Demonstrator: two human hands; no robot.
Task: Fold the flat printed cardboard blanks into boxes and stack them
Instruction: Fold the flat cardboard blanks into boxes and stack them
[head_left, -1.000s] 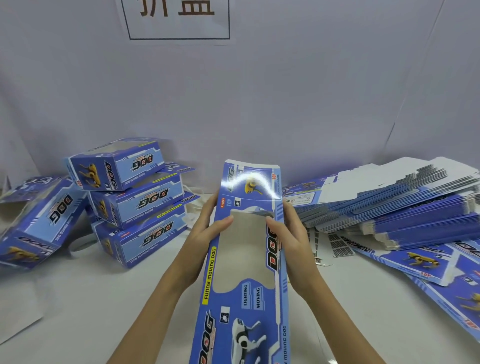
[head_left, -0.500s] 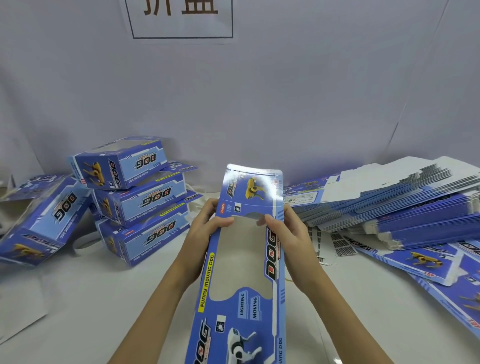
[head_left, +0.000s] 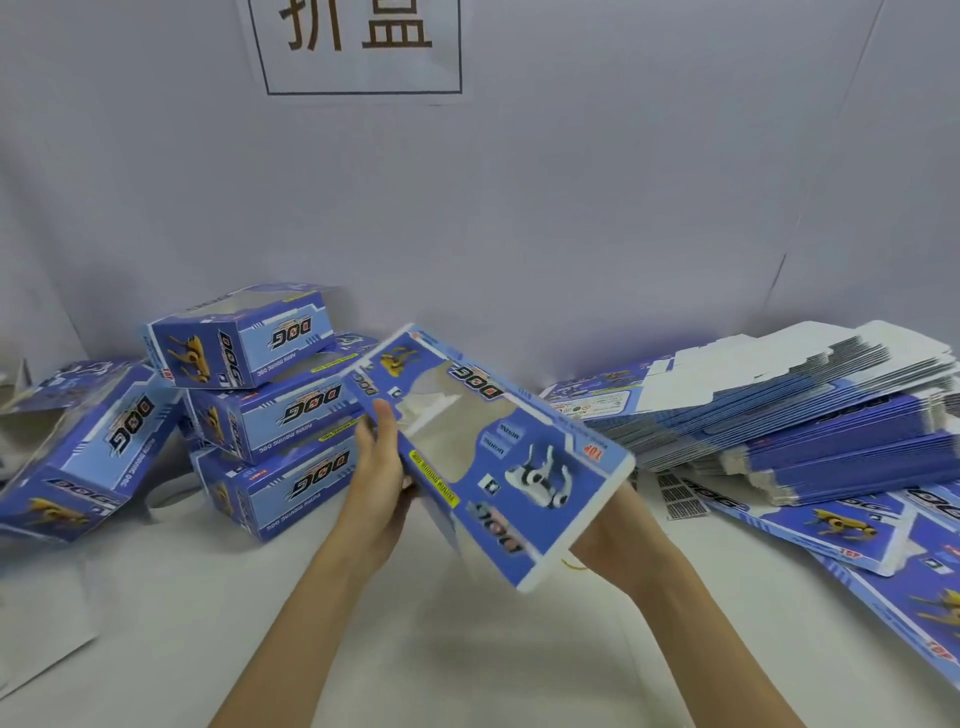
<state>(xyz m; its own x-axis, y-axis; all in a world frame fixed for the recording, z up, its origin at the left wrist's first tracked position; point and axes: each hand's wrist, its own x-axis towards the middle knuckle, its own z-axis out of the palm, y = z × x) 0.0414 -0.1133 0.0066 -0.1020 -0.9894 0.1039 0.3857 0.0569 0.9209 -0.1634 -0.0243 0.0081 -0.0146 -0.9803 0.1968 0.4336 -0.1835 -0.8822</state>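
A flat blue printed blank (head_left: 519, 467) with a window cut-out and dog pictures hangs tilted above the table, its long axis running from upper left to lower right. My left hand (head_left: 382, 467) holds its near left edge, thumb on the printed face. My right hand (head_left: 605, 540) grips it from below at the lower right end, mostly hidden by the card. Three folded boxes (head_left: 280, 410) sit stacked at the left. A thick pile of flat blanks (head_left: 810, 410) lies at the right.
Another folded box (head_left: 88, 457) leans on its side at the far left. Loose blanks (head_left: 852, 525) are spread over the table's right front. A white wall with a printed sign (head_left: 363, 47) stands behind. White sheets lie at the left front.
The blank has swung from pointing away from me to lying diagonally, its near end moving right. My right hand dropped from the blank's right edge to under its lower right end.
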